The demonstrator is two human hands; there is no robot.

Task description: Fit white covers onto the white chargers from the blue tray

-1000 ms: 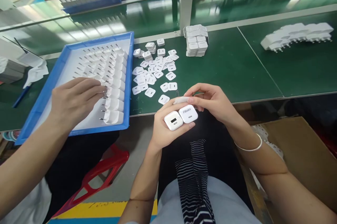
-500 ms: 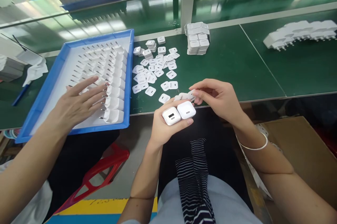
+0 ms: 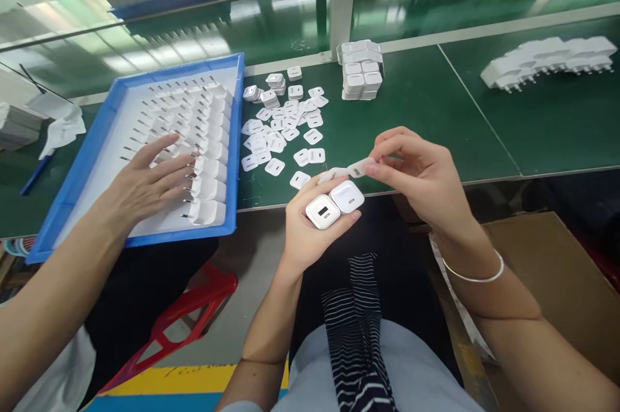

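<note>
Past the table (image 3: 436,115) edge, my left hand (image 3: 310,231) gripped two chargers (image 3: 334,204) while my right hand (image 3: 421,179) pinched a cover (image 3: 361,167).

White chargers (image 3: 334,204), blue tray (image 3: 236,141), green table (image 3: 416,121)
</note>
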